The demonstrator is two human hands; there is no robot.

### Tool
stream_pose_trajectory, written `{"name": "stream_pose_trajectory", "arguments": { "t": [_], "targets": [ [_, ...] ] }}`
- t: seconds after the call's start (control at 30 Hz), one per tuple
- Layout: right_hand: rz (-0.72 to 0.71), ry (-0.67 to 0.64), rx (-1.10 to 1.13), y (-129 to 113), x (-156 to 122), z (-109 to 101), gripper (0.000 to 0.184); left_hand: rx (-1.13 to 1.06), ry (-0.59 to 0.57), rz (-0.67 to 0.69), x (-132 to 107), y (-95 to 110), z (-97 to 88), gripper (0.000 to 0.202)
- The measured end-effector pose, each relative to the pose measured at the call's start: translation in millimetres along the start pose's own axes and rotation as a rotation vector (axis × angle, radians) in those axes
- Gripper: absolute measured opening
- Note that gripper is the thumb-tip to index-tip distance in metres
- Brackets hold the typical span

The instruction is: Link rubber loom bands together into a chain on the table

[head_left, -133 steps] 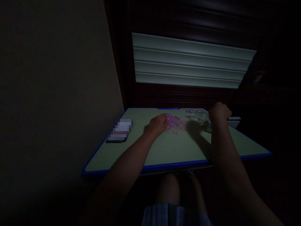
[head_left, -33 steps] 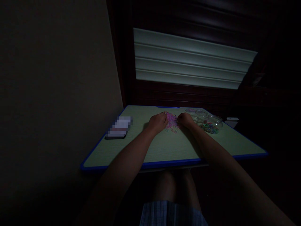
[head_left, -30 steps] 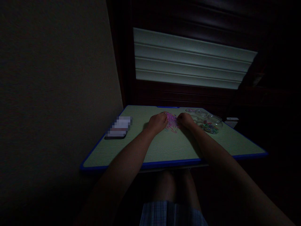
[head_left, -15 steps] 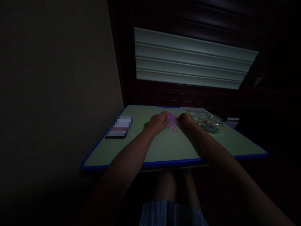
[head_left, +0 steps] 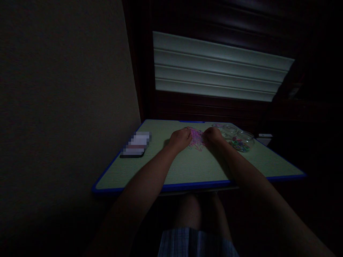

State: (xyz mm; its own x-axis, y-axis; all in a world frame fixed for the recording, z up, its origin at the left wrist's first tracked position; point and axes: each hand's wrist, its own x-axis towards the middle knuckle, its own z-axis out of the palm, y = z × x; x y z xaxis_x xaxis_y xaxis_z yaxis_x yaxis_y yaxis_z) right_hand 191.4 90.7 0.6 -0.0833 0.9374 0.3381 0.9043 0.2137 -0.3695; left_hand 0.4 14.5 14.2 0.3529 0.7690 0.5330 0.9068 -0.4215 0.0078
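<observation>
A heap of thin pink and purple loops (head_left: 197,138), with a few green ones, lies on the table; they look like small rubber bands. My left hand (head_left: 181,138) rests at the heap's left side, fingers curled in and closed against it. On the right side, my right hand (head_left: 213,136) is also closed, its fingertips at the heap's edge. What either hand pinches is hidden or too small to make out in the dim light. Just right of my right hand stands a clear round jar (head_left: 245,141) holding several colourful rings.
A second clear jar (head_left: 229,130) and what looks like a clear lid (head_left: 217,125) are behind my right hand. A phone-like object with a blurred screen (head_left: 136,144) lies at the left. The pale table (head_left: 187,167) has a blue rim, with a wall along its left.
My right hand has shifted very slightly, and its fingers look more tucked in beside the heap. My left hand has stayed in place.
</observation>
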Motion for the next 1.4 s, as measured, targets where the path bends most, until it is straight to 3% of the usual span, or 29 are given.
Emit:
{"name": "stream_pose_trajectory", "arguments": {
  "t": [0.37,0.7,1.03,1.4],
  "targets": [
    [-0.088,0.083,0.096,-4.0,0.7,-1.3,0.026,0.004,-0.002,0.003,0.3,-0.8,1.5,0.029],
    [-0.206,0.022,0.165,-16.3,-3.6,0.1,0.022,0.017,0.004,0.016,0.9,-1.2,3.8,0.029],
    [-0.239,0.023,0.203,-20.5,-4.1,1.3,0.020,-0.018,0.002,0.025,0.7,-3.8,6.8,0.030],
    [-0.291,0.116,0.356,-16.3,2.5,8.5,0.020,0.002,0.016,0.042,0.3,-3.4,4.8,0.030]
  ]
}}
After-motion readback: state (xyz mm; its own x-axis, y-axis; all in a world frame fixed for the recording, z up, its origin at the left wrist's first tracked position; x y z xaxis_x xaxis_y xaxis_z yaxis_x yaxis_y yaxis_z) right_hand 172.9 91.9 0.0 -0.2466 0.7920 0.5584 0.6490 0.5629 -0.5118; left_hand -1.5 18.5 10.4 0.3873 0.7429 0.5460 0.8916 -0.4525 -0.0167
